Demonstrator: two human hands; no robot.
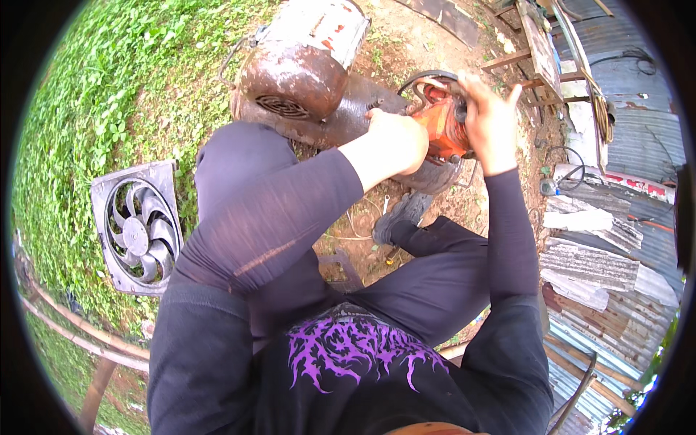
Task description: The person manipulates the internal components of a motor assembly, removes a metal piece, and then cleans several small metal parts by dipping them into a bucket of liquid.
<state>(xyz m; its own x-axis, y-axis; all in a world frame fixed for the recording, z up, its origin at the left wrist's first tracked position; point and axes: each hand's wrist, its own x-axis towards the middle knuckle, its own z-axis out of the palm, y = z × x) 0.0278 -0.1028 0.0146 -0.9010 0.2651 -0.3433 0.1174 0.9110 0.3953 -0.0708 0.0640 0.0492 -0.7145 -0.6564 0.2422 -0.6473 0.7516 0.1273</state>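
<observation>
A rusty compressor with a brown-and-white motor (293,76) lies on a long tank (359,98), with an orange pump head (438,123) at its right end. My left hand (399,138) reaches across to the left side of the orange head, fingers curled; what they hold is hidden behind the hand. My right hand (489,119) grips the right side of the orange head by a dark round fitting, one outer finger raised away from it. A black hose (424,77) arches behind the head, and a wrench (386,204) lies on the dirt below the tank.
A grey radiator fan (134,228) lies on grass at left. A wooden rack (540,54), corrugated metal sheets (627,138) and loose white sheet pieces (587,272) line the right side. My bent legs and boot (399,217) are below the tank. Bamboo poles (101,351) run at lower left.
</observation>
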